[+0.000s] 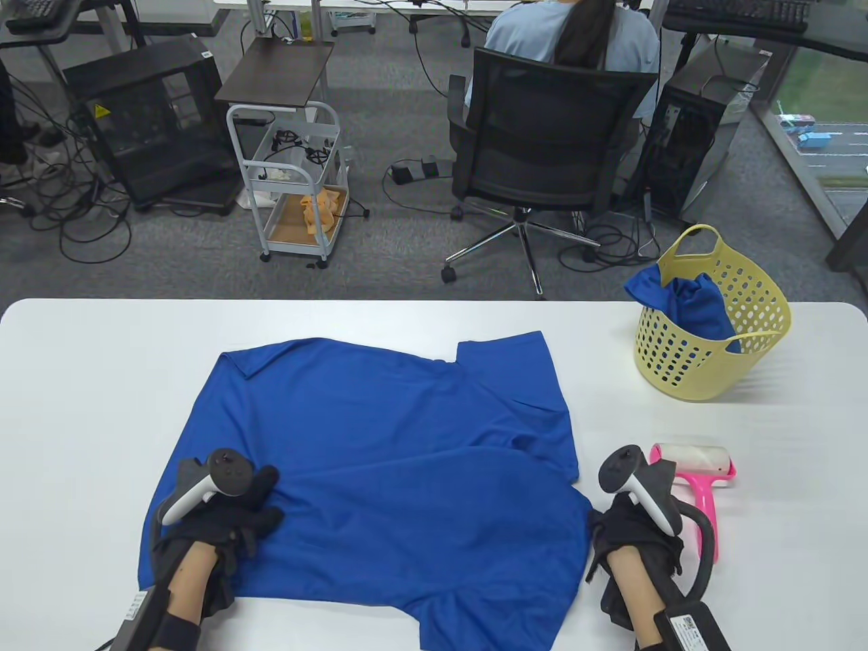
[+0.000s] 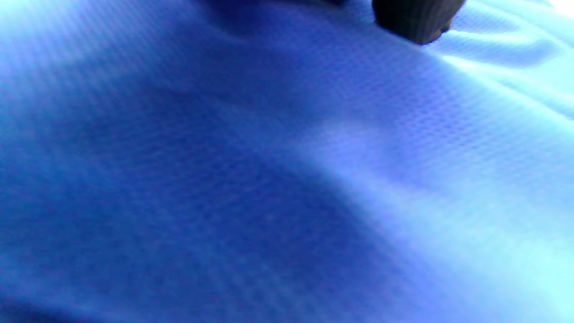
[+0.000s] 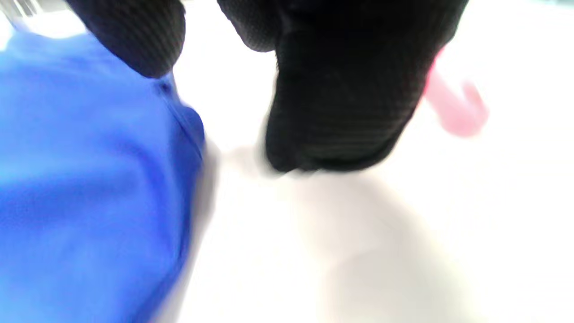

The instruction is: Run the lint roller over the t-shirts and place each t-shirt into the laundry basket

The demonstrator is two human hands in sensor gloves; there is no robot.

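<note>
On the white table [image 1: 81, 380] a blue t-shirt [image 1: 407, 447] lies spread out flat. The left hand [image 1: 230, 515] rests on the shirt's near left part, with its fingers [image 1: 261, 485] lying straight on the cloth and a little apart. The right hand [image 1: 634, 536] sits at the shirt's right edge, between the shirt and the pink lint roller [image 1: 698, 475]. One finger [image 3: 139, 40] touches the shirt's edge, but I cannot tell if that hand is pinching the cloth. The lint roller lies on the table just beside the right hand. At the far right of the table stands the yellow laundry basket [image 1: 759, 352] with another blue t-shirt [image 1: 685, 298] hanging out of it.
</note>
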